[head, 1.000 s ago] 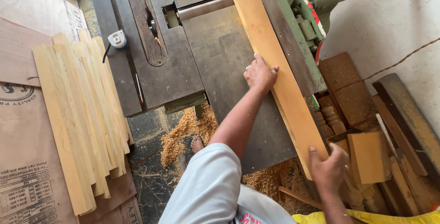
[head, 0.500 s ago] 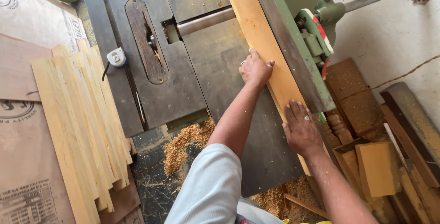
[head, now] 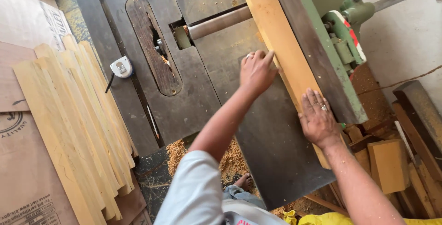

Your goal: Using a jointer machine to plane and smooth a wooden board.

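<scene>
A long pale wooden plank (head: 271, 27) lies on the dark steel machine table (head: 216, 68), pressed against the dark, green-backed fence (head: 317, 50). My left hand (head: 257, 71) rests on the plank's left edge, fingers curled over it, just past the cutter roller (head: 218, 22). Nearer to me, my right hand (head: 317, 120) lies flat on the plank with fingers spread, pushing it toward the fence. The plank's near end is hidden under my right hand and wrist.
A white tape measure (head: 121, 67) sits on the table's left side beside the saw-blade slot (head: 154, 45). Several pale wooden strips (head: 78, 124) lie stacked on cardboard (head: 23, 170) at the left. Sawdust (head: 230, 156) piles under the table. Wood offcuts (head: 389, 165) crowd the right.
My right hand has left the plank's near end and now lies flat on its face, closer to my left hand. The plank has slid forward along the fence.
</scene>
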